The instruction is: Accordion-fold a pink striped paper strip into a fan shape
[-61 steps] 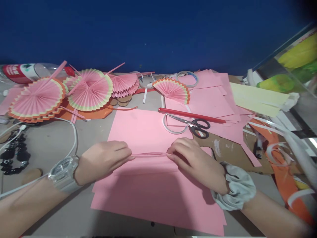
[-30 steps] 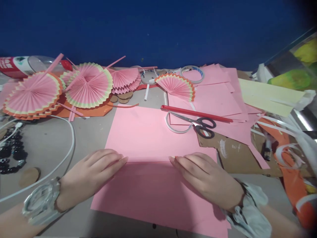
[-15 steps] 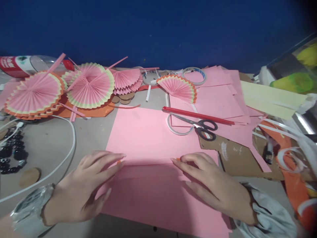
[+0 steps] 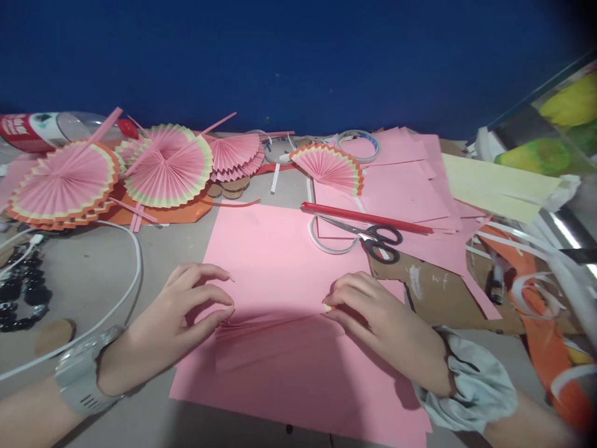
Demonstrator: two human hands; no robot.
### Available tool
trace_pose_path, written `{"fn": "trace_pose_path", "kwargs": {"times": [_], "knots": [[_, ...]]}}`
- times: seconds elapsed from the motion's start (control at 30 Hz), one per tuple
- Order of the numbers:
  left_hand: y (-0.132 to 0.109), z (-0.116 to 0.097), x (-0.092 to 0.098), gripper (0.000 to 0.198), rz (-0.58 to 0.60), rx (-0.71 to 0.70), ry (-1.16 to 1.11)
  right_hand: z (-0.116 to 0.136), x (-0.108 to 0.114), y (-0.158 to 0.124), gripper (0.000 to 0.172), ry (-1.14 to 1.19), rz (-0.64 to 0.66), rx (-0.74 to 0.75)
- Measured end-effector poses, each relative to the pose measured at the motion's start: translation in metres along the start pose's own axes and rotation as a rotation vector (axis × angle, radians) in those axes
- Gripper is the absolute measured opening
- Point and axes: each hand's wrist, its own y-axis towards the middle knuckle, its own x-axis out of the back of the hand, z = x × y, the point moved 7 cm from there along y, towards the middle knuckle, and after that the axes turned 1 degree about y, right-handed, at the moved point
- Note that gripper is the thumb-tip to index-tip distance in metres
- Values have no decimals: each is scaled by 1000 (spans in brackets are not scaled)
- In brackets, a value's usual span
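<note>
My left hand [image 4: 172, 317] pinches the left end of a pink paper sheet [image 4: 277, 345] between thumb and forefinger, its other fingers spread. At the opposite end, my right hand [image 4: 370, 311] has thumb and fingers closed on the same sheet. Its far edge has narrow pleats; the near part looks blurred and slightly lifted. Beneath it lies a larger pink paper [image 4: 261, 401], with more pink paper [image 4: 261, 249] stretching away beyond my hands. Black-handled scissors [image 4: 380, 241] and a roll of white tape [image 4: 329, 247] rest on the paper, just beyond my right hand.
Pleated paper fans [image 4: 168, 168] and a plastic bottle [image 4: 32, 132] lie at the back left. A red stick [image 4: 368, 218] crosses the pink sheets. Cardboard [image 4: 436, 289] and orange strips [image 4: 541, 336] are at right. A white cable [image 4: 138, 267] and black beads [image 4: 25, 292] are at left.
Both hands have gone from lying stretched along the fold to pinching the sheet's ends. The sheet's near part has lifted and shifted, and the left fingers have curled.
</note>
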Motion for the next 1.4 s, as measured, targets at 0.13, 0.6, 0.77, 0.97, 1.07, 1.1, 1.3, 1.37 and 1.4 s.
{"fn": "trace_pose_path", "kwargs": {"times": [0.13, 0.6, 0.77, 0.97, 1.07, 1.1, 1.3, 1.37, 1.4], "knots": [[-8, -15, 0, 16, 23, -93, -11, 4, 1, -4, 9, -111, -51, 68], [2, -27, 1, 27, -62, -264, 234, 19, 0, 10, 11, -378, -62, 346], [9, -23, -2, 26, -31, -203, 181, 15, -1, 14, 14, -295, -45, 313], [9, -17, 3, 17, -40, -207, 213, 6, 1, 12, 14, -250, -47, 230], [4, -12, 4, 22, -19, -251, 207, 7, 2, 10, 15, -263, -57, 248], [1, -11, 5, 25, -24, -268, 215, 10, 2, 10, 17, -274, -69, 274], [-17, -7, 7, 26, -139, -328, 295, 26, 3, -1, 21, -458, -163, 472], [-21, -10, 8, 23, -200, -320, 313, 29, 2, -6, 20, -510, -175, 500], [-23, -11, 9, 23, -228, -312, 320, 31, 1, -8, 20, -530, -181, 506]]}}
